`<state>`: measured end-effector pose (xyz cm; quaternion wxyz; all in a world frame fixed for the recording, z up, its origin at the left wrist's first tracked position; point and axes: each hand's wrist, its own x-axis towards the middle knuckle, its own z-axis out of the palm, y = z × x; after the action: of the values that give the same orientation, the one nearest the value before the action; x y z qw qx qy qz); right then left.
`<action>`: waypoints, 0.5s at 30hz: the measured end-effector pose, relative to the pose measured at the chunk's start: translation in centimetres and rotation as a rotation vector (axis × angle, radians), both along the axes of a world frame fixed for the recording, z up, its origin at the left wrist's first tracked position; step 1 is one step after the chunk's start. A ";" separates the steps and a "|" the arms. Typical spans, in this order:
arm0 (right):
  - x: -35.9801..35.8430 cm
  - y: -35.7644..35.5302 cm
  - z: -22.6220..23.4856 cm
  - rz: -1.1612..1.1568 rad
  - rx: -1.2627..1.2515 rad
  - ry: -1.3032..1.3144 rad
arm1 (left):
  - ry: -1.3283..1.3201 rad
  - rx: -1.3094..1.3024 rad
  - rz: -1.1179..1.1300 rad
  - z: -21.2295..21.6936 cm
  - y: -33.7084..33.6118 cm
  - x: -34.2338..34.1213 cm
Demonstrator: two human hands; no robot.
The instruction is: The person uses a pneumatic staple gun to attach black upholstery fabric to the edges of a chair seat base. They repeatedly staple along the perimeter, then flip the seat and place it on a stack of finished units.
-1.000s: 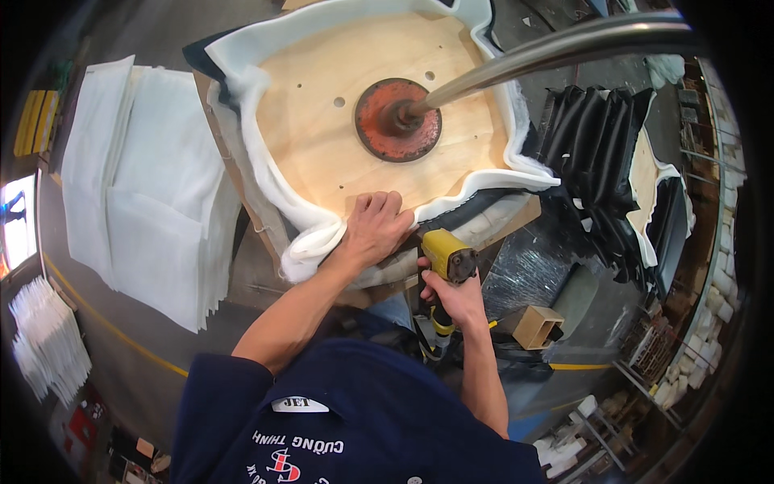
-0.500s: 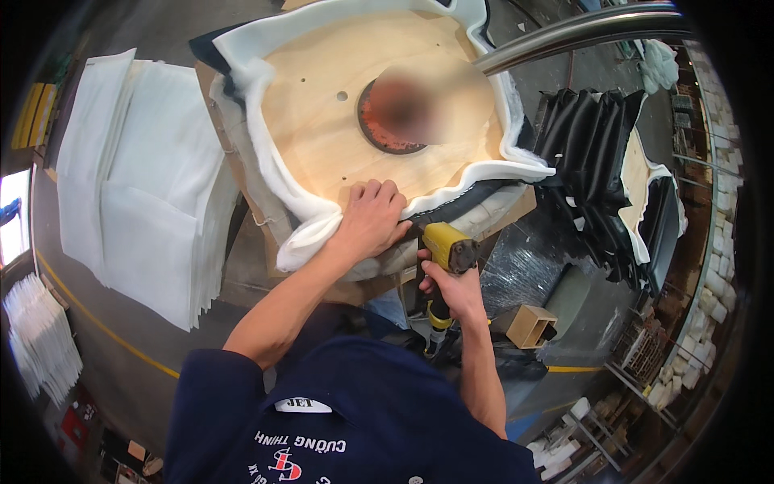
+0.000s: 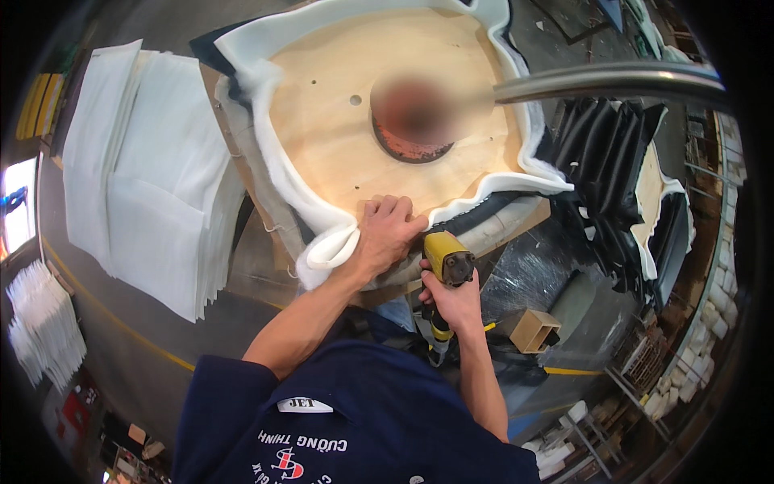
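A plywood seat board (image 3: pixel 322 137) lies underside up, with white padding (image 3: pixel 278 161) and a dark cover (image 3: pixel 476 211) standing around its rim. My left hand (image 3: pixel 387 234) presses down at the board's near edge, its fingers bent over the padding and cover there. My right hand (image 3: pixel 453 294) is wrapped around the grip of a yellow staple gun (image 3: pixel 447 254), whose nose end is close beside my left fingers at that edge. The nose itself is hidden behind the gun's body. A round red-and-black piece (image 3: pixel 407 145), partly blurred, sits mid-board.
A shiny metal tube (image 3: pixel 613 82) reaches over the board from the right. Stacked white padding sheets (image 3: pixel 153 185) stand at left. Black upholstered pieces (image 3: pixel 605 161) lie at right, and a small wooden box (image 3: pixel 532 332) is nearer. Under the board is a padded support (image 3: pixel 516 211).
The view has shifted slightly, so the board sits a little lower and further right. My left hand's fingers have drawn in somewhat at the edge; the staple gun stays beside it.
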<state>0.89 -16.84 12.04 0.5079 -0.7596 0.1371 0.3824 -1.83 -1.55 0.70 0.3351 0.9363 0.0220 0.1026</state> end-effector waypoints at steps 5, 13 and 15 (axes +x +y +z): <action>1.3 0.5 -0.1 0.064 -0.093 -0.032 | 0.079 -0.041 -0.004 0.2 0.2 0.2; -0.2 -2.1 -0.5 0.024 0.045 0.031 | 0.242 0.165 -0.032 2.8 2.3 -0.7; -0.6 -2.2 -0.4 0.040 0.067 0.031 | 0.309 0.155 -0.079 2.2 2.0 -0.6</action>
<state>0.25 -19.01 11.59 0.5230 -0.7388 0.1169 0.4087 -2.41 0.43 2.89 0.2581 0.9642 0.0283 -0.0545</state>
